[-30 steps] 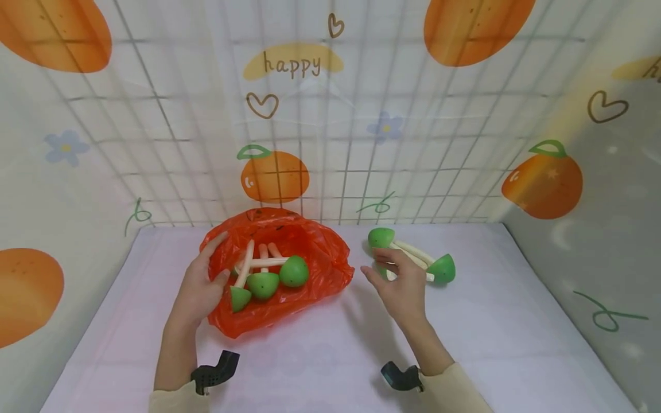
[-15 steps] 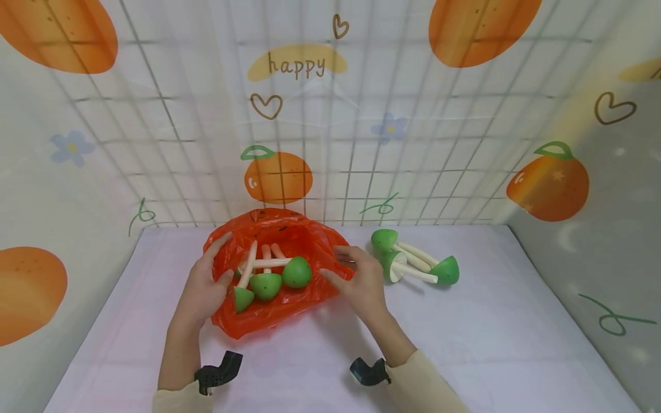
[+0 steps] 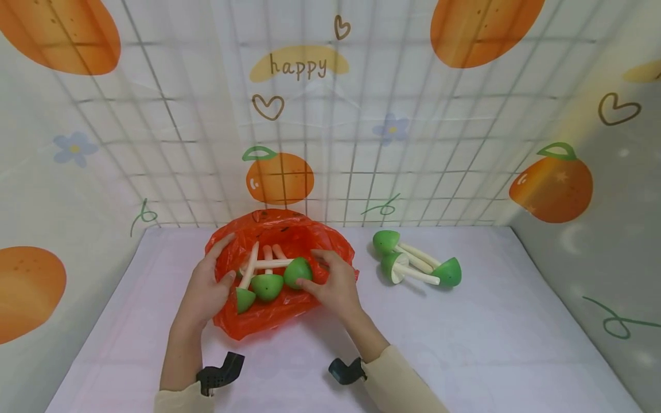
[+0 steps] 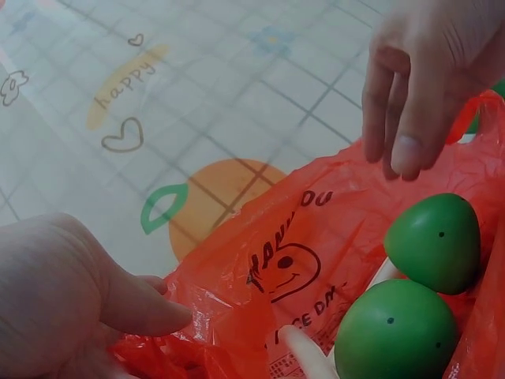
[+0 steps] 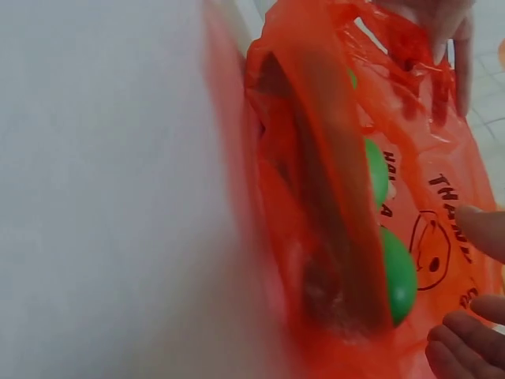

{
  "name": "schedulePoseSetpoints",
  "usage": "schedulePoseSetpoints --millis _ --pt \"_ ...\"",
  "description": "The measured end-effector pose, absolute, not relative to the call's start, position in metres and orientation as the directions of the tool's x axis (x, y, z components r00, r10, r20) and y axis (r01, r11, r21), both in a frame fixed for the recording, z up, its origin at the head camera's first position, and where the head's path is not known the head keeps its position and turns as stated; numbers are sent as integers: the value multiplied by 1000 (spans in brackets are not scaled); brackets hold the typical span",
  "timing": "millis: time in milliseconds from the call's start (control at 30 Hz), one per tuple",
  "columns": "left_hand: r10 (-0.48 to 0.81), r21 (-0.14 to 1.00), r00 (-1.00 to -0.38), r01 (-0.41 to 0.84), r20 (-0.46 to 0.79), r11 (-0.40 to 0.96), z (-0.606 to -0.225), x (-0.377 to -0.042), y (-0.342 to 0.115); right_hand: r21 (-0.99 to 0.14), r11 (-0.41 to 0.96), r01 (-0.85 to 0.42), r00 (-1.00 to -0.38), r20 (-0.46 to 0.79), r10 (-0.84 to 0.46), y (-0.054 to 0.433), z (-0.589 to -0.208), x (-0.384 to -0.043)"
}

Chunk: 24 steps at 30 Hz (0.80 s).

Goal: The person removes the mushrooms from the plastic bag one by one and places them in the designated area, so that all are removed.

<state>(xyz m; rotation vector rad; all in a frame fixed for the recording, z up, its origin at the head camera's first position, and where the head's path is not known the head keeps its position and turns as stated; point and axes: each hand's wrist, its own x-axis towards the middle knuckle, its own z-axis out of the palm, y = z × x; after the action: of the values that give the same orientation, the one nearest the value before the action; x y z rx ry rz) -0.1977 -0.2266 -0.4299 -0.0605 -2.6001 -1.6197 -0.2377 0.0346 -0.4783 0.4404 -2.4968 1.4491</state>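
**Bag [image 3: 245,327] gapes between two hands, mushrooms [image 3: 267,288] inside**

From here I see the left hand [image 3: 206,289] at the bag's left rim, thumb and fingers spread; I can't tell whether they pinch the plastic. The right hand [image 3: 335,287] is over the right half, thumb and fingers apart, holding nothing, just beside a green cap.

The bag's back rim comes close to the backdrop [image 3: 351,103]. To its right, a strip of table [image 3: 465,344] separates it from a pile [image 3: 419,264] of three more mushrooms. More tabletop stretches from that pile to the right edge, and in front of the bag.
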Motion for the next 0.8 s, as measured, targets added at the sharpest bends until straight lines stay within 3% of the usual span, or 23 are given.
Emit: schedulePoseSetpoints --millis 800 --pt "-17 897 -997 64 80 437 -433 -201 -226 -831 490 -265 -964 235 -123 19 -502 -248"
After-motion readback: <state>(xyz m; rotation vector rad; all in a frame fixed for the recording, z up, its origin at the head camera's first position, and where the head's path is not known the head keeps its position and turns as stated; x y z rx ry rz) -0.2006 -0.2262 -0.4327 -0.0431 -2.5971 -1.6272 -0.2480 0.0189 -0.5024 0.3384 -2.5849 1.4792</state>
